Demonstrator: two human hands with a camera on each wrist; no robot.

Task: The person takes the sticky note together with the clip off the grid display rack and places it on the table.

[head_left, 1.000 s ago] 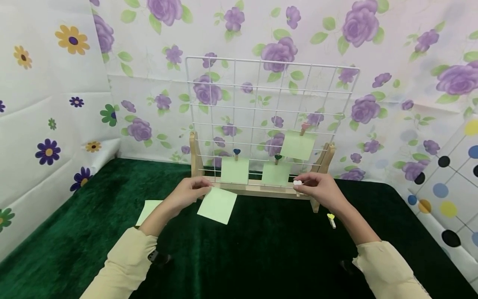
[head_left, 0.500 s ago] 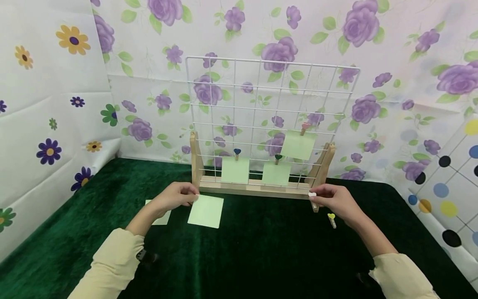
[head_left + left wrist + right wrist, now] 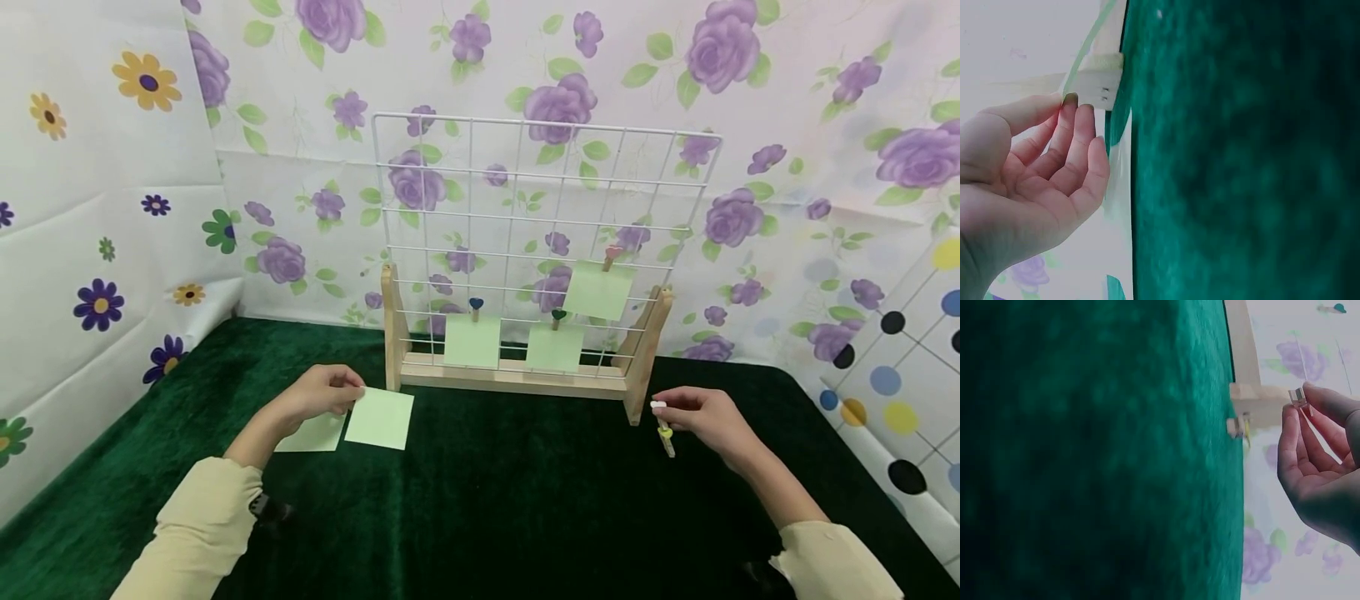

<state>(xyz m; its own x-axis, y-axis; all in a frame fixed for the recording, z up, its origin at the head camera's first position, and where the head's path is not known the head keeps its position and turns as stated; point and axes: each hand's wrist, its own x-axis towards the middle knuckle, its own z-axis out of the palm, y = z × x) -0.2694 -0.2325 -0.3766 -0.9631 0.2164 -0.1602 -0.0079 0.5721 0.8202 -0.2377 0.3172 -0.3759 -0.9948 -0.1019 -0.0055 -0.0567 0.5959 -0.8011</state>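
left hand (image 3: 318, 393) pinches green note (image 3: 380, 417) at its left corner, lying flat; right hand (image 3: 705, 417) pinches white clip (image 3: 658, 405), axis unclear.

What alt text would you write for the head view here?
A person's left hand pinches a pale green note low over green cloth, while the right hand holds a white-tipped peg. Behind stands a wire grid with three notes clipped on.

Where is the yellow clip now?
In the head view, the yellow clip lies on the green cloth at the right, just below the right hand and near the rack's right foot.
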